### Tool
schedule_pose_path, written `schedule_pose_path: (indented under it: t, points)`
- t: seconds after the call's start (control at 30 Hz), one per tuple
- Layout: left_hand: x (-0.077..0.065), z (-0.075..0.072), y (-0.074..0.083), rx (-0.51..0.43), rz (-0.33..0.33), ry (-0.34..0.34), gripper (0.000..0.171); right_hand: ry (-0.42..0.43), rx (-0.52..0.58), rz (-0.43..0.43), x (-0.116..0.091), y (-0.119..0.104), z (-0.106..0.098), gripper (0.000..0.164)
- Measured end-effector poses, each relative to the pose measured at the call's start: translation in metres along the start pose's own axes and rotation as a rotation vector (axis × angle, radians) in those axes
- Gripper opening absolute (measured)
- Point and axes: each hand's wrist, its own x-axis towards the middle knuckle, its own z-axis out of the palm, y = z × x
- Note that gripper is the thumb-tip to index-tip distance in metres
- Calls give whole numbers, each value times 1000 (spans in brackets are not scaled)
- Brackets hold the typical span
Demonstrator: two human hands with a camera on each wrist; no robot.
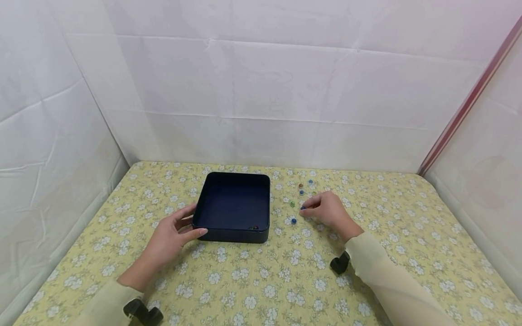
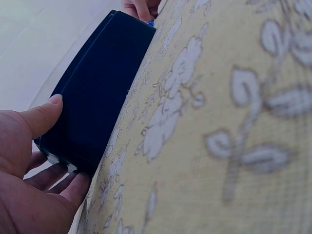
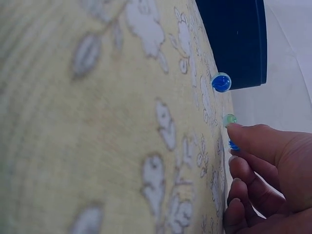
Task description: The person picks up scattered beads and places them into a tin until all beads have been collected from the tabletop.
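One blue marble [image 1: 303, 208], partly hidden, seemingly pinched in right grip [image 1: 327, 210], at its nine o'clock; lies apart from squarish dark tray [image 1: 233, 203], farther toward nine, held by nearer left grip [image 1: 168, 235] at its eight-o'clock corner.

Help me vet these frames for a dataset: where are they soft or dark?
Head: bright, though marbles inside the dark box barely show; left wrist: dimmer, the nearest floral cloth soft; right wrist: cloth at left blurred, the upper blue marble sharper.

A yellow floral cloth [image 1: 228, 285] covers the bench [image 1: 391, 192]; on it lie a dark box [image 1: 232, 235] and marbles [image 1: 294, 221], seemingly glass.
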Motion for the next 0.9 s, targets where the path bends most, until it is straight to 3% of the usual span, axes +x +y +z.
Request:
schedule_pose_path:
  t: [0.33, 0.67, 0.9]
  points:
    - [0, -1, -1, 1, 3, 4, 81, 14, -7, -13, -2, -2, 1, 22]
    - [-1, -1, 0, 0, -3, 0, 81, 16, 55, -99, -8, -3, 5, 22]
    - [-1, -1, 0, 2, -2, 1, 82, 46, 71, -113, -9, -6, 10, 24]
